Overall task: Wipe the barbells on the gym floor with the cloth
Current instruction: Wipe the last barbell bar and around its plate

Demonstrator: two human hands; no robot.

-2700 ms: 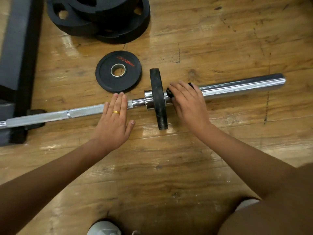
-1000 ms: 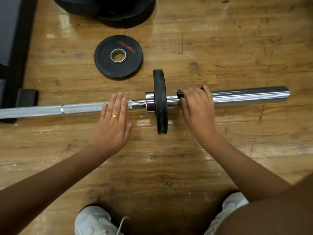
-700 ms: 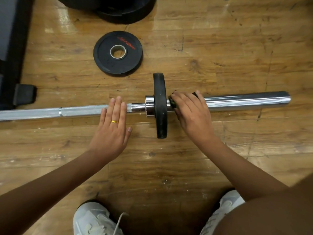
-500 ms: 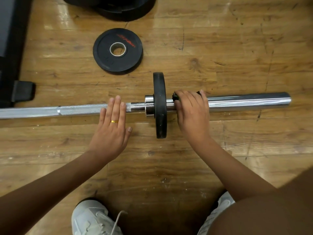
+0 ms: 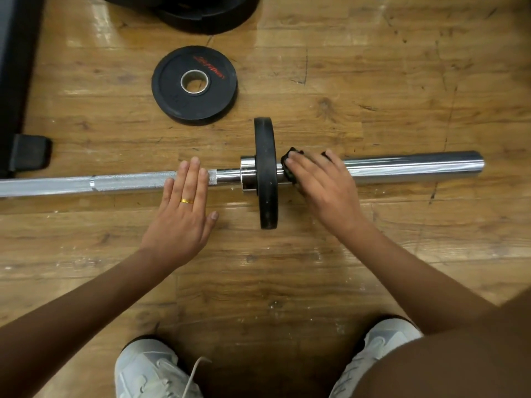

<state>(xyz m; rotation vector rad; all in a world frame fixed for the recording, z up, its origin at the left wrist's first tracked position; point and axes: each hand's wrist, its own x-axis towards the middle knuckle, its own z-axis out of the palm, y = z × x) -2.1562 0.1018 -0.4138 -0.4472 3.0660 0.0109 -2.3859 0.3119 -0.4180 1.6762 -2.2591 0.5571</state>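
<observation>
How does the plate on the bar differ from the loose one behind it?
The mounted plate stands on edge on the barbell; the loose plate lies flat on the floor. The loose plate shows red lettering and a metal-lined hole; the mounted plate shows only its rim. Both are black and round.

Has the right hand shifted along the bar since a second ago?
Yes: the right hand and cloth slid left, closer to the mounted plate.

Wooden floor [image 5: 287, 268]; barbell [image 5: 402, 166]; loose plate [image 5: 172, 90]
</observation>
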